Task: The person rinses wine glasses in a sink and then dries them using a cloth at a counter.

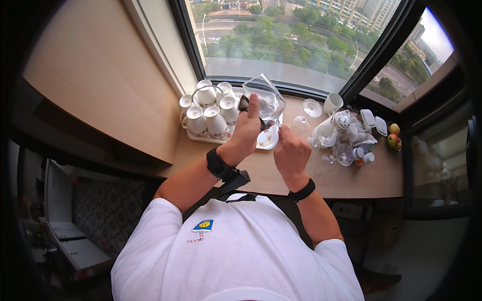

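Observation:
My left hand (pixel 243 131) grips a clear glass vessel (pixel 270 86) with its thumb up along the side. A dark cloth (pixel 244 103) is bunched in the same hand and shows around the glass's lower part. The vessel is tilted and held above a white tray (pixel 268 145) with a floral pattern. My right hand (pixel 292 150) is closed with its fingertips at the near right edge of the glass, pinching a thin part of it; whether this is the rim or a handle is hidden. Several upturned white cups (pixel 196 118) stand left of my left hand on the tray.
Right of the tray are stemmed glasses (pixel 312 108), a white mug (pixel 333 102), crumpled clear plastic (pixel 359 129), white-capped bottles (pixel 368 158), white lidded containers (pixel 368 118) and fruit (pixel 393 140). A window (pixel 286 41) rises behind the wooden counter (pixel 263 177); a wooden panel (pixel 109 75) bounds the left.

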Available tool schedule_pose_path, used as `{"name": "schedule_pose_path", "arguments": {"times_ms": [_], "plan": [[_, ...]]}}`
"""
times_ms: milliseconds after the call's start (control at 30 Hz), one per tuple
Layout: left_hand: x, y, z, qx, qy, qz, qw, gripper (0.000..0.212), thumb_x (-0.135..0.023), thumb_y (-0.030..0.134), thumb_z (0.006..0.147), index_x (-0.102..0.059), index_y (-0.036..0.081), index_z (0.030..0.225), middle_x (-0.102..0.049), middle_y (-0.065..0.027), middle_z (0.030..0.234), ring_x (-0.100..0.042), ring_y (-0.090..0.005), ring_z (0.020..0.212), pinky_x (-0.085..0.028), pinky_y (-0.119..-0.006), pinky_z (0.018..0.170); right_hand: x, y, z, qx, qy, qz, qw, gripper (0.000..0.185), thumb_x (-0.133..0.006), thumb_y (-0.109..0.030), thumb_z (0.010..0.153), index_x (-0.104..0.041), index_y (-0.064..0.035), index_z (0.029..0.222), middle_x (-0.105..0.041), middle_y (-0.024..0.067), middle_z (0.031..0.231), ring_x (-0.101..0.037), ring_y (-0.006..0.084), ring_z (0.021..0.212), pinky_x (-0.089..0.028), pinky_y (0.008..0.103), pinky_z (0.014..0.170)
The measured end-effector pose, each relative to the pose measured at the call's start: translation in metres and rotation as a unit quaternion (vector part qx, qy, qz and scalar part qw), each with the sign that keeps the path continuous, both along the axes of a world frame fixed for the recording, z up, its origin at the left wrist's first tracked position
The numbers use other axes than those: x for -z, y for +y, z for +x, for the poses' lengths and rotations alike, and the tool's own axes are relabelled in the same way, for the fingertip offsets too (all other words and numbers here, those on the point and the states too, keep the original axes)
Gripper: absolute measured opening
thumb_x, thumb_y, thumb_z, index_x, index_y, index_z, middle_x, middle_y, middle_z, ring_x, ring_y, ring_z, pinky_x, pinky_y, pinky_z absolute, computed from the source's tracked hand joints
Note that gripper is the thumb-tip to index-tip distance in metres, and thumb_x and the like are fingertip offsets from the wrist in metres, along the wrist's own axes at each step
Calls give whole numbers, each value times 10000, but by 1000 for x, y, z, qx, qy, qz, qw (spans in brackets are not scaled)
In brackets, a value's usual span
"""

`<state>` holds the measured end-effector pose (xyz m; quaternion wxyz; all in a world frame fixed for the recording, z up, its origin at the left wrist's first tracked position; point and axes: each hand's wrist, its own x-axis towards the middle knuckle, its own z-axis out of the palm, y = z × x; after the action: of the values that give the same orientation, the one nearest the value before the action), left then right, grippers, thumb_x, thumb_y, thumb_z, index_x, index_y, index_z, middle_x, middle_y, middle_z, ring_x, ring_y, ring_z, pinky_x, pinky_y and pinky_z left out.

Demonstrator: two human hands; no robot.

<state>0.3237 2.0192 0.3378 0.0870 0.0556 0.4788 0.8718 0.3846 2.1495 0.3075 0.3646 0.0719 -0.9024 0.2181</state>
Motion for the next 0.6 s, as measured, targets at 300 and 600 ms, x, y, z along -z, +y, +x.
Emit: {"name": "schedule_pose_path", "arguments": {"times_ms": [300, 600], "plan": [[-19, -21, -21, 213, -33, 241, 946, 748, -211, 599, 1017, -512, -15, 1320, -571, -157, 1333, -558, -320, 1222, -417, -465, 1081, -10, 28, -5, -396, -351, -532, 661, 189, -549, -127, 996, -658, 21, 954, -523, 1, 628, -535, 95, 557, -483, 261, 546], [-10, -6, -5, 112, -91, 237, 961, 504, -221, 382, 1068, -480, 24, 1311, -591, -140, 1259, -568, -294, 1169, -440, -470, 1039, 5, 9, -13, 48, 89, 89, 991, 117, -636, -121, 860, -682, -64, 950, -595, 76, 664, -598, 285, 567, -439, 396, 539]]}}
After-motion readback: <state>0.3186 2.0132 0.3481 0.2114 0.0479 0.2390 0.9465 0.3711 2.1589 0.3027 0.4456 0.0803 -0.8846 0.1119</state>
